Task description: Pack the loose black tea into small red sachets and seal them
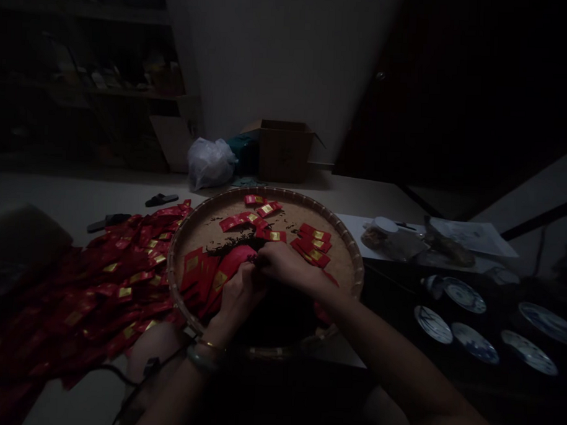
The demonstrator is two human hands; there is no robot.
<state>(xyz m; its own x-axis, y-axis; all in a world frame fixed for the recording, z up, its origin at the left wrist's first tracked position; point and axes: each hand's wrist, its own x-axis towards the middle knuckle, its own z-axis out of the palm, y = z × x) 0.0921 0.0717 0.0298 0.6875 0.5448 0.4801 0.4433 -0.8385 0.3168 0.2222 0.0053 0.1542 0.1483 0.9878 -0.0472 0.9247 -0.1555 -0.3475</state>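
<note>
My left hand [241, 293] is closed at the near middle of a round woven bamboo tray [358, 265], fingers around the edge of a bright red packet [238, 258]. Against it, my right hand [284, 262] is closed with its fingertips bent down at the packet's edge; what they pinch is hidden. Dark, twisted tea leaves [236, 240] lie loose just beyond both hands. Small red packets with gold labels [312, 251] lie to the right and at the back of the tray, and more red packets [198, 274] stand in a row at its left.
A big heap of red packets [118, 287] covers the floor at left. Behind the tray are a cardboard box [285, 154] and a white plastic bag [211, 163]. On the right, a dark table holds blue-and-white dishes [474, 343] and a lidded jar [380, 231]. The room is dim.
</note>
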